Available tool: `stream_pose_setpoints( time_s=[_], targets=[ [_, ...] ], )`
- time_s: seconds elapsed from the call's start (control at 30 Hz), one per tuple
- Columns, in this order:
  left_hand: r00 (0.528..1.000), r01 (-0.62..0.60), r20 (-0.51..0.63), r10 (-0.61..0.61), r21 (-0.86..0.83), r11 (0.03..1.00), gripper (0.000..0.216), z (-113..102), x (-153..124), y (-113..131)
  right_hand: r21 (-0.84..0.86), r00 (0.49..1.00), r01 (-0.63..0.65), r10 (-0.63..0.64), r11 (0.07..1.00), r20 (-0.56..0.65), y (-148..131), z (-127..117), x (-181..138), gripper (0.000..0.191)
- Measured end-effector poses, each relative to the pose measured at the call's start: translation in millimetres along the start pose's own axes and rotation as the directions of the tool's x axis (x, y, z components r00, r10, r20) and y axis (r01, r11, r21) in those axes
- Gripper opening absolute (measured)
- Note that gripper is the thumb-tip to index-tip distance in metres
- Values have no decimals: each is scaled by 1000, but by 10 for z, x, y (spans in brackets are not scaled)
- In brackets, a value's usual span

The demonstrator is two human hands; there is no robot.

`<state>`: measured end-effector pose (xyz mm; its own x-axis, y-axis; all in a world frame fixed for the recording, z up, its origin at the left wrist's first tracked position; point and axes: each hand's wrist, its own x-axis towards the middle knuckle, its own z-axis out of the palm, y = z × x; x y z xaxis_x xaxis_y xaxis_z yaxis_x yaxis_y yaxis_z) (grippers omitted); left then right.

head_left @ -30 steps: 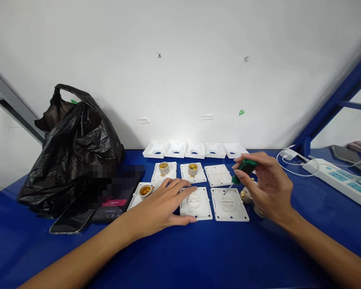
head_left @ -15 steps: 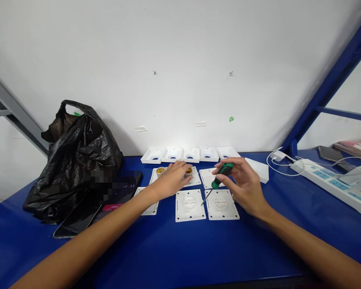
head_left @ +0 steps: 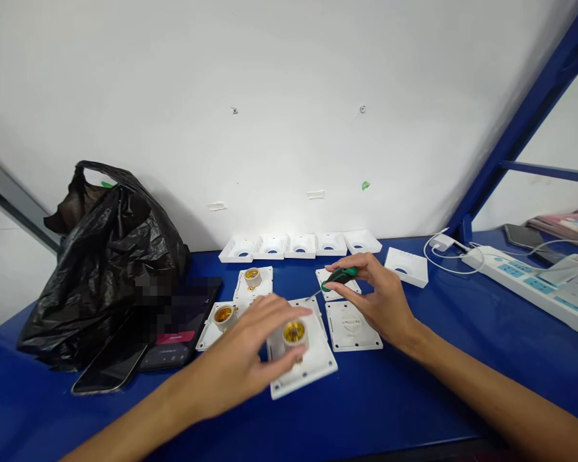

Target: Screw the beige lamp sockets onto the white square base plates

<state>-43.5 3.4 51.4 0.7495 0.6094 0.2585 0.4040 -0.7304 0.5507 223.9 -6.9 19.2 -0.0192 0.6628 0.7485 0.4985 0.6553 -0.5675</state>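
Observation:
My left hand (head_left: 253, 350), slightly blurred, has its thumb and fingers around the brass-lined socket of a lamp holder (head_left: 318, 369) on a square white base. That base sits tilted, partly over another white plate. Between the fingers of my right hand (head_left: 373, 295) is a screwdriver (head_left: 343, 275) with a green and black handle, its thin shaft pointing left. A second lamp holder (head_left: 225, 316) is partly covered by my left hand, and another lamp holder (head_left: 253, 278) stands behind. Near my right hand lie a square white base plate (head_left: 351, 337) and a partly hidden plate (head_left: 324, 277).
White square covers (head_left: 301, 246) with round holes line the wall; another cover (head_left: 407, 266) lies to the right. At left are a black plastic bag (head_left: 120, 256) and two phones, the nearer phone (head_left: 108, 369) by the bag. A power strip (head_left: 525, 282) with cables is at right.
My left hand has brought a lamp holder from the back row toward me, above the front plate. The screwdriver has swung to a flatter angle in my right hand. The view has shifted slightly.

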Motion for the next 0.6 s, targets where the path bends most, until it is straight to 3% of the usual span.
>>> stream_pose_setpoints(
  time_s=[0.1,0.2,0.37,0.6],
  targets=[
    [986,37,164,-29,-46,998,35,164,-116,16,-32,1000,-9,8,999,-28,10,-37,27,23],
    [968,81,245,-61,-70,994,32,252,-111,-25,-15,994,-76,75,997,-84,20,-96,45,25],
    [954,105,283,-101,1,994,41,220,24,-208,6,980,-99,99,995,-172,21,-151,64,28],
    [973,72,219,-68,-10,997,40,149,191,-312,-9,984,-64,62,998,-164,2,-179,50,27]
  ],
)
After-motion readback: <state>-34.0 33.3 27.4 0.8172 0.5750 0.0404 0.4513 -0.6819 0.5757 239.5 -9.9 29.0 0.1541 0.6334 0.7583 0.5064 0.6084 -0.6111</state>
